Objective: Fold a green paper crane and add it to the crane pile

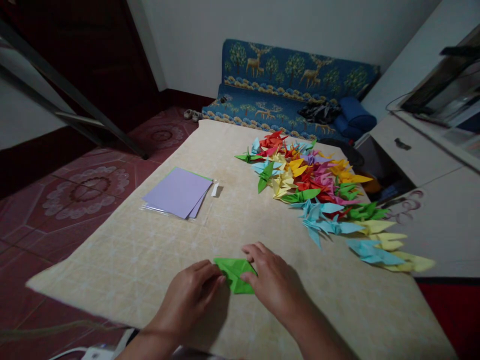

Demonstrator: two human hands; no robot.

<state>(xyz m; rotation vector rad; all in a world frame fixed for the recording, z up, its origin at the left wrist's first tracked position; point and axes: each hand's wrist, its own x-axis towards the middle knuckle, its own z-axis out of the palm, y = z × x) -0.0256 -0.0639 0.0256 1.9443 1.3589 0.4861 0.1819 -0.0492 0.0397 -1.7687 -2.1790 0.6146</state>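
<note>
A folded piece of green origami paper lies near the front of the table, between my two hands. My left hand has its fingers curled together at the paper's left edge, thumb and forefinger pinching it. From the right, my right hand grips the other side, with the thumb on top of the paper and the fingers bent round its far right corner. Crease lines show across the green surface. Farther off to the left, a stack of purple paper squares rests on a clear plastic wrapper, with a green edge showing beneath.
Many folded paper cranes in several colours spread over the table's right side. The cream tablecloth covers the table. Beyond its far edge stands a blue patterned sofa; a white cabinet is at right, a metal ladder at left.
</note>
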